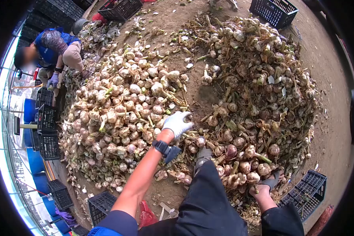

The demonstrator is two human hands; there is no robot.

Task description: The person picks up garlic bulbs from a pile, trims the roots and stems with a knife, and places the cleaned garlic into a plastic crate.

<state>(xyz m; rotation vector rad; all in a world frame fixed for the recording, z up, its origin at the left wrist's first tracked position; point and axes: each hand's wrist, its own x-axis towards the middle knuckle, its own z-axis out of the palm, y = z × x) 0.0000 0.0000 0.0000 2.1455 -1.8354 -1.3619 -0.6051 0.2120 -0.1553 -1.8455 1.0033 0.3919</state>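
Note:
My left hand (pixel 178 124), in a white glove with a dark band and device on the wrist, reaches over the right edge of a big heap of garlic bulbs (pixel 126 102). Its fingers are curved and apart, and I see nothing between them. Just below it, a garlic bulb (pixel 200 141) lies near my shoe. To the right spreads a second, darker heap of garlic (pixel 259 78) with dry stalks and leaves. More bulbs, among them a reddish one (pixel 231 152), lie between my feet. My right hand is out of view.
A co-worker (pixel 53 51) in a blue vest bends at the upper left. Black crates stand at the left (pixel 48 146), top right (pixel 274 12) and lower right (pixel 306 192). A red net bag (pixel 147 215) lies by my leg. Bare soil (pixel 165 19) shows between the heaps.

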